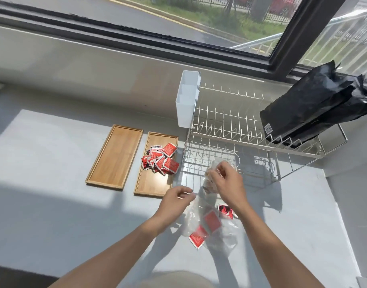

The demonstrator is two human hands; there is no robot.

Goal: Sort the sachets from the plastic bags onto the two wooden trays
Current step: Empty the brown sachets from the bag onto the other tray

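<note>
Right hand [225, 181] pinches a clear bag [211, 179] of brownish sachets; left hand's [176, 201] fingers, curled, grip its plastic edge. Advise opening it over the bare tray [116, 154], away from red sachets [160, 160].

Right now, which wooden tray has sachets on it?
The right tray, nearer the dish rack, holds a pile of red sachets. The left tray is bare wood.

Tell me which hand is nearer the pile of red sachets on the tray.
Left. The left hand is just below and right of the pile; the right hand is farther right, at the clear bag.
</note>
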